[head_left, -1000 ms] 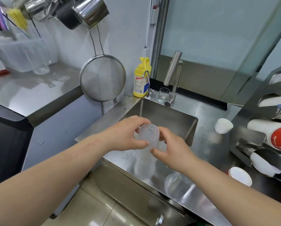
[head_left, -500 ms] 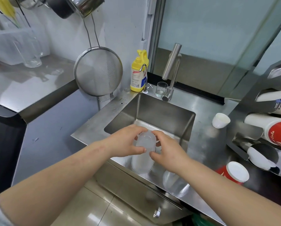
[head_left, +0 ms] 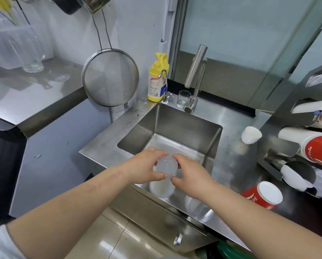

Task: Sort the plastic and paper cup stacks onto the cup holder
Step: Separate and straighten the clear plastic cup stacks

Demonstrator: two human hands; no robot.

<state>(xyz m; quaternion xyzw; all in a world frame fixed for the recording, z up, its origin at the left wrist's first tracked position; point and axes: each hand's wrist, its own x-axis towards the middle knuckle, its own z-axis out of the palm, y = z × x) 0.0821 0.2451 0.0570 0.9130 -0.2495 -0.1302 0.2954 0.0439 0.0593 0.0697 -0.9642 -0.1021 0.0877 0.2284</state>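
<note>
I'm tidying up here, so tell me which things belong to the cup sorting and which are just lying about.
Part of the job:
clear plastic cup stack, held by left hand and right hand
red paper cup stack on the counter
cup holder with loaded stacks

Lying about:
yellow soap bottle
strainer
drinking glass
small white cup

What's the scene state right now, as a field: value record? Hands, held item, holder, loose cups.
left hand: grips the clear plastic cup stack
right hand: grips the same stack, opposite side
stack: inverted, upright at the steel sink front edge
steel cup holder: red-and-white paper cup stacks in slots
loose: small white cup, red paper cup stack on its side
</note>
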